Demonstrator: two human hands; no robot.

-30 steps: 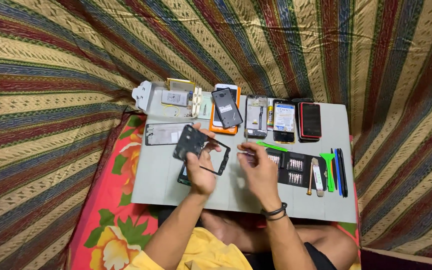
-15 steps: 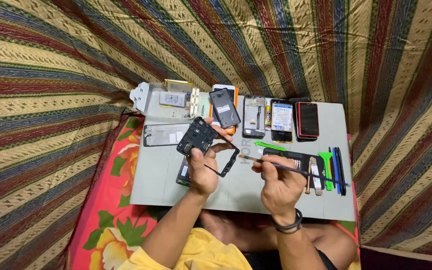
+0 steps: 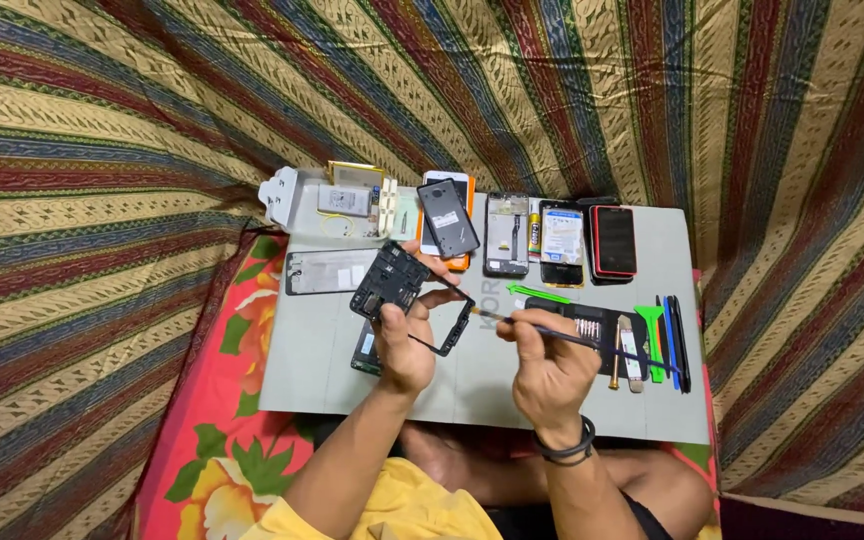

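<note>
Head view: left hand (image 3: 404, 345) grips phone frame (image 3: 414, 295); right hand (image 3: 550, 368) clamps screwdriver (image 3: 562, 335).

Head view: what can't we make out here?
- Black plastic phone frame: its lower part is covered by the left hand.
- Thin dark-handled tool: the tip is too small to tell its type, and the right hand covers mid-shaft.
- Dark phone part on the grey work mat: mostly hidden under the left hand.
- Black tool case: its small bits are too small to tell apart.
</note>
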